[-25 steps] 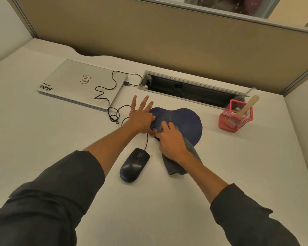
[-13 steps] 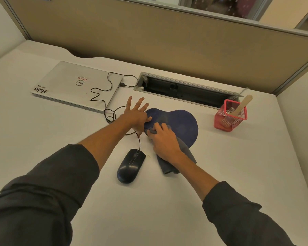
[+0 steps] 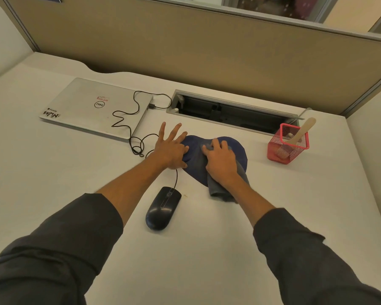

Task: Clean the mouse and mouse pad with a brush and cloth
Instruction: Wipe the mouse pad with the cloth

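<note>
White desk (image 3: 207, 249): left hand (image 3: 171, 148), fingers splayed flat, pins the mouse pad (image 3: 240, 154) near the far edge so it won't slide; right hand (image 3: 221, 160) presses the cloth (image 3: 220, 190) onto it, fingers slightly bent.

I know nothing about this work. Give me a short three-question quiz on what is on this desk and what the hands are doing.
1. True or false: the mouse sits on the mouse pad.
2. Which hand presses the grey cloth onto the pad: A left, B right?
3. Fill in: the wooden-handled brush stands in the red mesh ____.

Key
1. False: it lies on the desk, nearer the person than the pad.
2. B: the right hand is on the cloth; the left hand lies flat with spread fingers at the pad's left edge.
3. holder.
</note>
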`<state>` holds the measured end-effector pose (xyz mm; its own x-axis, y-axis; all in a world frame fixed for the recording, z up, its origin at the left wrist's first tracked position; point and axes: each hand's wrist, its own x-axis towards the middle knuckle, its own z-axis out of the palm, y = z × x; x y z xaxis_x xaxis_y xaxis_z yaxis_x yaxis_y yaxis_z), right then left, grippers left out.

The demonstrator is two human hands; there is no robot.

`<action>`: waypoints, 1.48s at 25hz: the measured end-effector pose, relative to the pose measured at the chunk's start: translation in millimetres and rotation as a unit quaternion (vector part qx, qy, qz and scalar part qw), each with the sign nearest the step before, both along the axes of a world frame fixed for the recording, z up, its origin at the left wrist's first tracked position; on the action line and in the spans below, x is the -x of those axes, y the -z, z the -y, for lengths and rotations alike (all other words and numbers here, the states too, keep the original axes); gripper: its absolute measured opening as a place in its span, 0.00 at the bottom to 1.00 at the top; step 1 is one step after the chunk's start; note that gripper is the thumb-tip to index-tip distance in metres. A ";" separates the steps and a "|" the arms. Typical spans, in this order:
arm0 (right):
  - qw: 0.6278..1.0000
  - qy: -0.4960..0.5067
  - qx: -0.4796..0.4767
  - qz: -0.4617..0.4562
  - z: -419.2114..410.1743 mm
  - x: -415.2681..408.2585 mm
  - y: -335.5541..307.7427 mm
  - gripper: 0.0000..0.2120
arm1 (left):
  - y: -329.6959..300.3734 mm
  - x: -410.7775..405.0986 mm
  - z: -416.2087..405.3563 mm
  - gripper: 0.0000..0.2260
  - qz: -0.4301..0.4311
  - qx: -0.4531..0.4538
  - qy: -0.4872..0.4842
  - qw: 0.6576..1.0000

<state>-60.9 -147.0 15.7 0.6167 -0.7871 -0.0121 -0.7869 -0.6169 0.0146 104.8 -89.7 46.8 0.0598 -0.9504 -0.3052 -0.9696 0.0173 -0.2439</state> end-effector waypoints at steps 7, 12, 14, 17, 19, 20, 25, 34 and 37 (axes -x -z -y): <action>0.998 -0.065 -0.004 -0.016 -15.0 -2.8 -10.7 0.22 | 0.7 2.2 0.7 0.26 0.006 0.002 -0.007 1.000; 0.989 -0.146 -0.016 0.009 -42.6 22.0 -3.7 0.24 | 0.1 -0.7 0.1 0.31 -0.014 -0.014 -0.021 1.000; 0.996 -0.092 -0.002 0.008 -24.9 13.4 0.3 0.24 | -0.7 1.2 -0.1 0.33 -0.007 -0.018 -0.018 1.000; 1.000 -0.004 -0.006 -0.015 0.6 -14.1 -0.3 0.23 | -2.5 1.7 0.6 0.33 -0.008 -0.007 -0.013 1.000; 0.999 0.033 0.004 -0.016 2.4 -28.9 -5.6 0.22 | -0.4 -1.6 -1.4 0.33 -0.042 0.010 -0.030 0.999; 0.999 0.033 0.006 -0.019 -3.6 -30.9 -8.6 0.22 | 1.2 -3.6 -3.4 0.33 -0.061 0.018 -0.039 0.997; 0.993 -0.116 -0.011 0.001 -42.4 16.2 -2.0 0.25 | 8.6 -9.9 -11.8 0.34 -0.082 0.043 -0.051 0.994; 0.998 0.034 -0.005 -0.043 40.8 -11.0 -1.4 0.23 | 12.6 -8.2 -11.2 0.36 -0.076 0.046 -0.053 0.995; 0.999 0.011 -0.008 -0.038 13.0 -9.1 -10.1 0.23 | 12.0 -8.9 -10.8 0.36 -0.073 0.051 -0.051 0.995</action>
<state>-51.8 -160.0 25.8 0.5967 -0.7993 -0.0707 -0.7968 -0.6007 0.0655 113.7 -79.0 34.8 0.1195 -0.9683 -0.2194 -0.9903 -0.1005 -0.0960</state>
